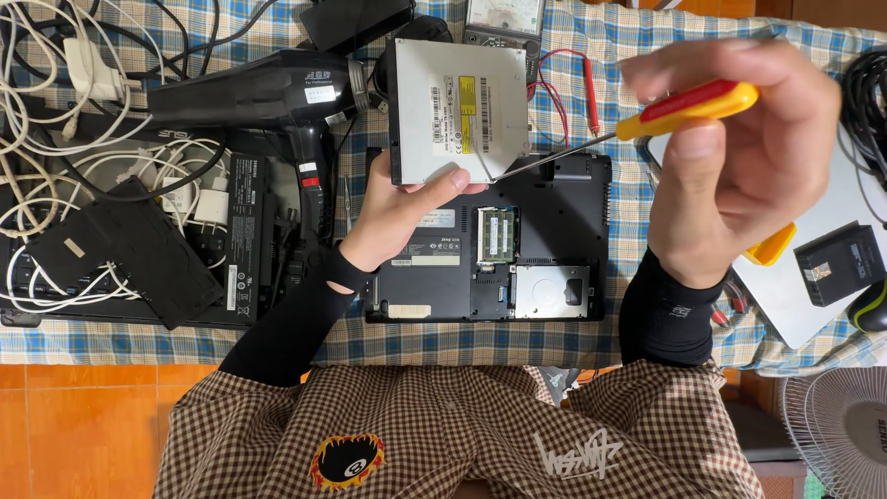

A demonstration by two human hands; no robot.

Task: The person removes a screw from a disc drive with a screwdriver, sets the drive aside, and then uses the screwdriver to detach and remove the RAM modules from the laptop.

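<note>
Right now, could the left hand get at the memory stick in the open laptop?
Probably not: the left hand is full, holding the silver optical drive. The green memory stick itself lies uncovered just beside it.

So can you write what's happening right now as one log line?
left hand: holds optical drive | right hand: holds screwdriver, tip at drive corner | below: opened laptop

My left hand (pixel 393 212) is lifted at centre, thumb pointing right, fingers curled in a grip, its black-sleeved forearm slanting back toward me. My right hand (pixel 739 157) is raised nearer my eyes on the right, fingers pinched closed, wrist bent, sleeve near.
</note>
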